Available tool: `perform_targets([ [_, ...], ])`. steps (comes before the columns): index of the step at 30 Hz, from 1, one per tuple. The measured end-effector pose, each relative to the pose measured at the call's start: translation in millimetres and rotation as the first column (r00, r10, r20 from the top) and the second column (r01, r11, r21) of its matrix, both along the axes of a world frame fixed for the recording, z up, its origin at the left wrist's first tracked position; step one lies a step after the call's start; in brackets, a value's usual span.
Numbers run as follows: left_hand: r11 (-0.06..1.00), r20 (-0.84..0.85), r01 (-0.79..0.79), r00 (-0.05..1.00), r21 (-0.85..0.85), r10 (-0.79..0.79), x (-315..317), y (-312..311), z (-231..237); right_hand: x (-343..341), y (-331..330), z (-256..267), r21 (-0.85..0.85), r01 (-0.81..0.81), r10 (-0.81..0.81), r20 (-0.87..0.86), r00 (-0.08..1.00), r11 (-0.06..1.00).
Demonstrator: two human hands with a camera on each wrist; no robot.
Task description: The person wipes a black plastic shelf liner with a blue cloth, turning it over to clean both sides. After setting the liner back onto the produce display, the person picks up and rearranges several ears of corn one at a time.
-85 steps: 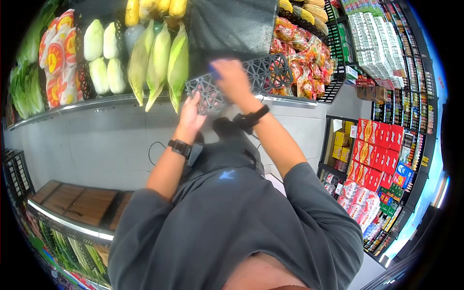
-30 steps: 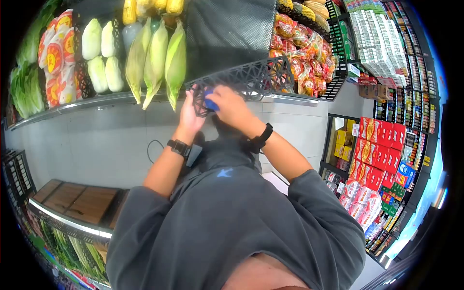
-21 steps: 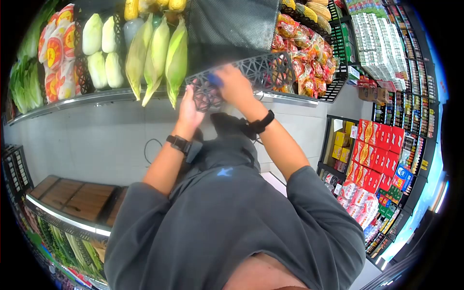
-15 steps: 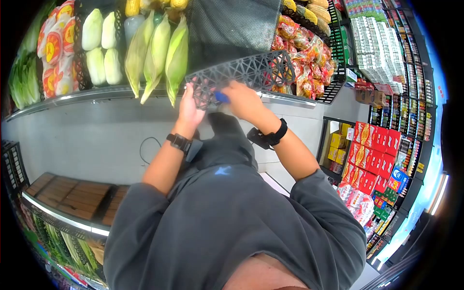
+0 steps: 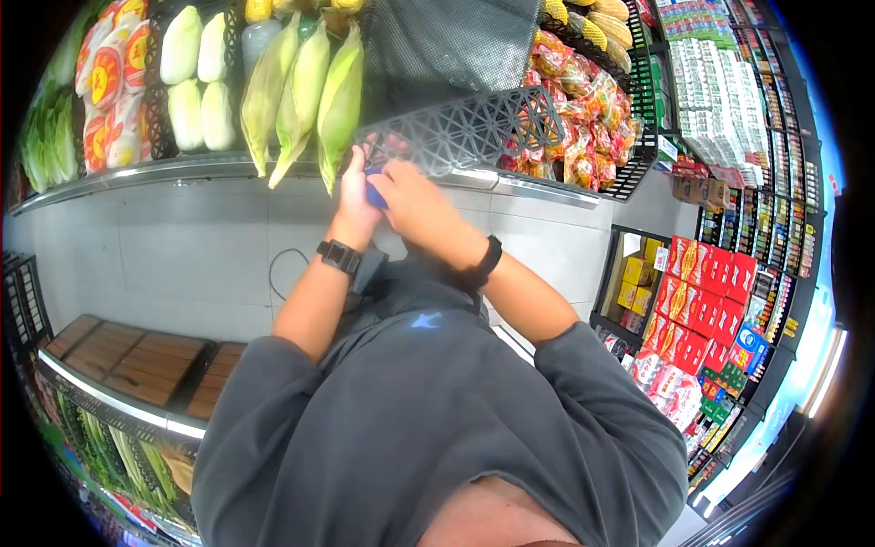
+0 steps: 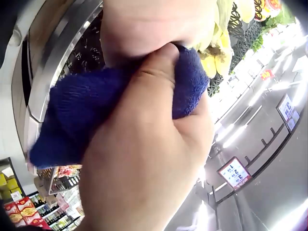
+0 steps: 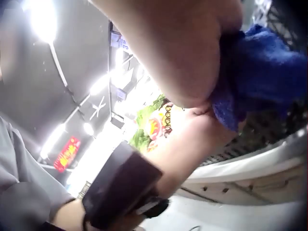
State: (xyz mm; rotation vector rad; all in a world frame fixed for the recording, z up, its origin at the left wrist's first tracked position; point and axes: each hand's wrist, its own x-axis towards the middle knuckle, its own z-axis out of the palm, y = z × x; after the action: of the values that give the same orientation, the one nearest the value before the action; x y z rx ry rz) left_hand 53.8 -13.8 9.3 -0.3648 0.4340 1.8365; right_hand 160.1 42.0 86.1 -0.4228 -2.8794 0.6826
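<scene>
Overhanging the shelf's front edge, corn is displayed. To its right, the lattice panel's left end is gripped by the left hand; the blue cloth is pinched by the right hand. Rightward, bagged goods are heaped.

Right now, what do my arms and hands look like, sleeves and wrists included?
Loose dark gray sleeves end around the elbows. Your left hand is gloveless, with a black wristband and a boxy dark piece at the wrist. Your right hand is gloveless too, above a black strap.
</scene>
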Motion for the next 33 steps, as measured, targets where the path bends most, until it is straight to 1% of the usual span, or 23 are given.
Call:
perform_targets([
  [1, 0.999, 0.006, -0.010, 1.000, -0.041, 0.011, 3, 0, 2, 4, 0, -4, -0.051, 0.024, -0.026, -0.033, 0.999, 0.998],
  [4, 0.998, 0.087, -0.068, 0.994, 0.020, 0.066, 6, 5, 8, 20, 30, 0, -0.010, 0.203, -0.203, -0.067, 0.977, 0.979],
  [5, 0.998, 0.073, -0.063, 0.995, -0.031, 0.065, 5, 7, 8, 27, 47, -2, 0.044, 0.328, -0.324, -0.077, 0.943, 0.944],
  [6, 0.999, 0.042, -0.043, 0.998, -0.026, 0.044, 3, 6, 5, 38, 69, -2, 0.129, 0.400, -0.382, -0.144, 0.913, 0.907],
  [7, 0.999, 0.010, -0.024, 1.000, -0.023, 0.024, 2, 5, 0, 51, 88, -2, 0.165, 0.528, -0.506, -0.158, 0.848, 0.833],
  [8, 1.000, -0.023, -0.005, 1.000, -0.020, 0.004, 1, 4, -2, 65, 105, 0, 0.175, 0.621, -0.597, -0.170, 0.784, 0.764],
  [9, 0.998, -0.024, -0.001, 1.000, -0.061, 0.000, 1, 5, 1, 76, 113, 4, 0.164, 0.692, -0.667, -0.187, 0.721, 0.703],
  [10, 0.995, -0.026, 0.002, 1.000, -0.102, -0.005, 1, 5, 5, 84, 117, 8, 0.130, 0.719, -0.693, -0.195, 0.694, 0.683],
  [12, 0.987, -0.057, 0.033, 0.997, -0.154, -0.042, 4, 3, 11, 85, 117, -1, 0.147, 0.684, -0.635, -0.272, 0.723, 0.715],
  [14, 0.982, -0.120, 0.080, 0.988, -0.172, -0.101, 5, 2, 13, 69, 94, -2, 0.118, 0.552, -0.522, -0.210, 0.827, 0.826],
  [15, 0.976, -0.107, 0.100, 0.987, -0.196, -0.122, 6, 0, 8, 59, 76, 1, 0.098, 0.481, -0.459, -0.185, 0.869, 0.871],
  [16, 0.974, -0.133, 0.080, 0.985, -0.212, -0.110, 7, -1, 3, 49, 58, 3, 0.076, 0.408, -0.393, -0.161, 0.905, 0.910],
  [18, 0.969, -0.185, 0.043, 0.979, -0.244, -0.089, 8, -3, -5, 37, 33, -5, -0.047, 0.256, -0.261, -0.176, 0.949, 0.965],
  [19, 0.978, -0.179, 0.068, 0.978, -0.197, -0.104, 5, -6, -8, 41, 30, -6, -0.054, 0.271, -0.276, -0.162, 0.947, 0.961],
  [20, 0.971, -0.154, 0.087, 0.980, -0.222, -0.123, 8, -8, -11, 43, 29, -6, -0.060, 0.283, -0.289, -0.149, 0.946, 0.957],
  [21, 0.964, -0.132, 0.104, 0.981, -0.243, -0.139, 8, -9, -3, 45, 31, -7, -0.064, 0.295, -0.301, -0.140, 0.943, 0.953],
  [22, 0.957, -0.108, 0.122, 0.982, -0.263, -0.155, 9, -10, 2, 52, 41, -11, -0.040, 0.346, -0.347, -0.166, 0.923, 0.937],
  [24, 0.964, -0.121, 0.123, 0.980, -0.237, -0.155, 12, -12, 2, 81, 83, -18, 0.003, 0.440, -0.429, -0.216, 0.877, 0.898],
  [26, 0.966, -0.137, 0.121, 0.978, -0.228, -0.155, 12, -13, -2, 114, 125, -10, 0.128, 0.597, -0.560, -0.235, 0.794, 0.792],
  [28, 0.963, -0.143, 0.124, 0.977, -0.240, -0.161, 12, -14, -1, 140, 155, -4, 0.172, 0.726, -0.674, -0.279, 0.684, 0.666],
  [31, 0.959, -0.149, 0.125, 0.975, -0.254, -0.167, 11, -13, 2, 140, 158, -5, 0.209, 0.789, -0.724, -0.314, 0.614, 0.578],
  [33, 0.958, -0.176, 0.120, 0.970, -0.259, -0.169, 7, -11, -2, 119, 139, -11, 0.169, 0.727, -0.662, -0.317, 0.680, 0.666],
])
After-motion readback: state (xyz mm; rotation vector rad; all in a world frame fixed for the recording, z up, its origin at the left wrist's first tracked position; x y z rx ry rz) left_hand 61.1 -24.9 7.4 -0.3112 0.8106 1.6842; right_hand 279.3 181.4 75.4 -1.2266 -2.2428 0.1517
